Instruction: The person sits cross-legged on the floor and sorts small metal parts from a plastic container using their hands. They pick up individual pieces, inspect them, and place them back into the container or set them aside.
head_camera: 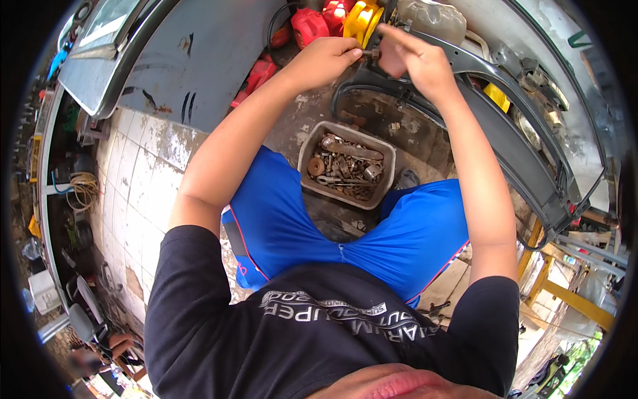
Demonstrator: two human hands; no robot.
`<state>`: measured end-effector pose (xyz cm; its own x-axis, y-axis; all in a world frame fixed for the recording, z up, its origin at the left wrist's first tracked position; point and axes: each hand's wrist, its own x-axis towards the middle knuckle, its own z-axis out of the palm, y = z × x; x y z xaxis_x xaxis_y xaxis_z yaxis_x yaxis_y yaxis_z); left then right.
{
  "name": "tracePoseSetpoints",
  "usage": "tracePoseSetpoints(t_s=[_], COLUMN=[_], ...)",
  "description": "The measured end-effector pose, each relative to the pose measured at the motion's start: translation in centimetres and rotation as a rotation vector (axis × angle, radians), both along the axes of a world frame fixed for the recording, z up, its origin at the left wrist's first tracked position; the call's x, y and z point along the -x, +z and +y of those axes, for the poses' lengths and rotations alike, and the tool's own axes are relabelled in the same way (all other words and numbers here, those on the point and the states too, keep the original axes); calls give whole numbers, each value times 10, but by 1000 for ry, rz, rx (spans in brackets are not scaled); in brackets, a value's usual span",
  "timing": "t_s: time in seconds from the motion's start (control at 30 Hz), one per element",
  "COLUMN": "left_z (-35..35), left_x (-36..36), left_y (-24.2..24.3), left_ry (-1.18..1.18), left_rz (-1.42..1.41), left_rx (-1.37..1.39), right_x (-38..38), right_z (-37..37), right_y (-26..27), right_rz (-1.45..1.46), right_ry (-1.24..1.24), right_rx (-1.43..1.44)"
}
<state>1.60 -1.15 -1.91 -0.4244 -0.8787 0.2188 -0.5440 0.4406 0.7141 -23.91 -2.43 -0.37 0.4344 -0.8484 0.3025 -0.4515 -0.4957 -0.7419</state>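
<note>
My left hand (335, 56) is stretched out in front of me, pinching a rusty bolt (370, 53) between thumb and fingers. A thicker end, like a hex head or nut, points right from that grip. Beside it is my right hand (427, 65), palm turned to the bolt and fingers extended; whether it touches the bolt I cannot tell. Between my knees, a grey plastic bin (305, 185) stands on the floor. It holds several rusty bolts, nuts and metal pieces, among them a washer-like disc (315, 166) and a long flat metal part (355, 149).
A dark vehicle body frame (518, 144) curves along my right. Left of me stands a grey metal panel (199, 55). Red plastic containers (308, 27) and a yellow spool-like object (360, 22) lie ahead. A coiled hose or cord (83, 189) hangs far left.
</note>
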Motion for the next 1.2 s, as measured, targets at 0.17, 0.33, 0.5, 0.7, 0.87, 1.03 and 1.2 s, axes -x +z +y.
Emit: tracePoseSetpoints(t_s=[0.17, 0.33, 0.5, 0.7, 0.87, 1.03, 1.2], left_z=[-1, -5, -5, -2, -1, 1, -1], left_x=[-8, -4, -4, -3, -4, -2, -4], left_y=[-4, -1, -3, 2, -4, 6, 16], left_ry=[-28, -16, 22, 34, 15, 33, 65], left_rz=[7, -92, -48, -20, 83, 68, 166], left_rx=[-72, 29, -11, -66, -82, -182, -12], right_x=[-10, -5, -18, -15, -15, -6, 7], right_z=[-5, -1, 3, 12, 10, -2, -6], right_y=[1, -11, -6, 2, 5, 5, -9], right_rz=[417, 57, -95, 68, 122, 317, 85], right_ry=[-84, 23, 121, 94, 62, -8, -84], right_rx=[-159, -35, -98, -17, -96, -117, -201])
